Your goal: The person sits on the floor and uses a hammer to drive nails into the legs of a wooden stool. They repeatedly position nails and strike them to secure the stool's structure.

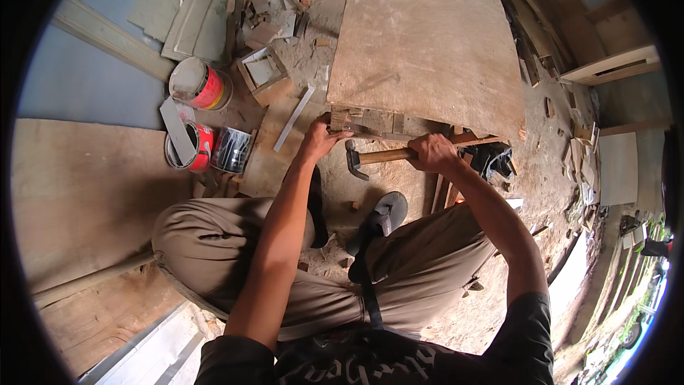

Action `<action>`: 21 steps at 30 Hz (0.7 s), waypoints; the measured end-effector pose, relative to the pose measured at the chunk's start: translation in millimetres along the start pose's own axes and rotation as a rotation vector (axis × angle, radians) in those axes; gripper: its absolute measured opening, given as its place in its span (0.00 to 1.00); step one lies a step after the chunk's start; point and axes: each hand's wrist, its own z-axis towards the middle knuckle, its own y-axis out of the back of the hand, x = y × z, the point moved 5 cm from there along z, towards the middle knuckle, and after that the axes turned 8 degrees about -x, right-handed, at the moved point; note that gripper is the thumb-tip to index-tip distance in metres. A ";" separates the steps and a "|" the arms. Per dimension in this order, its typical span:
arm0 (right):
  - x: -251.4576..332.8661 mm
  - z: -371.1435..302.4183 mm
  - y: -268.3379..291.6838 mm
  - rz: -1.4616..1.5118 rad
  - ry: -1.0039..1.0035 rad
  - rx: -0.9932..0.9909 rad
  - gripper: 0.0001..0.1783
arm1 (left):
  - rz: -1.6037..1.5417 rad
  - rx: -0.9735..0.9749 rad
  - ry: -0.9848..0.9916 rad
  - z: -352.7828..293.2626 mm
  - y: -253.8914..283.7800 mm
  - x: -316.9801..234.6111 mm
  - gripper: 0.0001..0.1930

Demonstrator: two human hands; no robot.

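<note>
One hammer [383,157] — dark head [353,160], apparently clawed

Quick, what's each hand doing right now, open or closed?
Left hand: at the near edge of the wooden panel; grip can't be told.
Right hand: closed, holding the hammer.

Tan hammer handle [385,156], dark head [352,159]

- Upper left: heaped scrap-wood pile [265,1]
- Below the pile: small wooden box [276,88]
- Left of the box: red-and-yellow bucket [210,90]
- Nearer: red can [204,144], with flat grey strip [178,132] across its top; dark can [232,150] just beside
- Right of the cans: narrow pale strip [293,120], lying aslant
- Left edge: broad plywood sheet [92,199]
- Right: pale rectangular panel [618,167], near scattered offcuts [576,153]
</note>
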 end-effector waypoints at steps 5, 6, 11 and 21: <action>-15.1 14.7 -4.2 -0.341 0.099 0.018 0.12 | -0.024 -0.020 -0.073 0.7 0.8 -4.8 0.18; -18.1 15.4 -5.4 -0.356 0.125 0.042 0.12 | -0.030 -0.013 -0.091 0.4 0.9 -5.5 0.18; -17.7 6.4 -5.7 -0.240 0.170 -0.007 0.11 | -0.035 0.005 -0.019 0.0 -1.8 1.7 0.18; -13.0 5.4 -2.9 0.019 0.052 0.031 0.09 | -0.025 0.000 0.001 0.3 0.0 7.1 0.18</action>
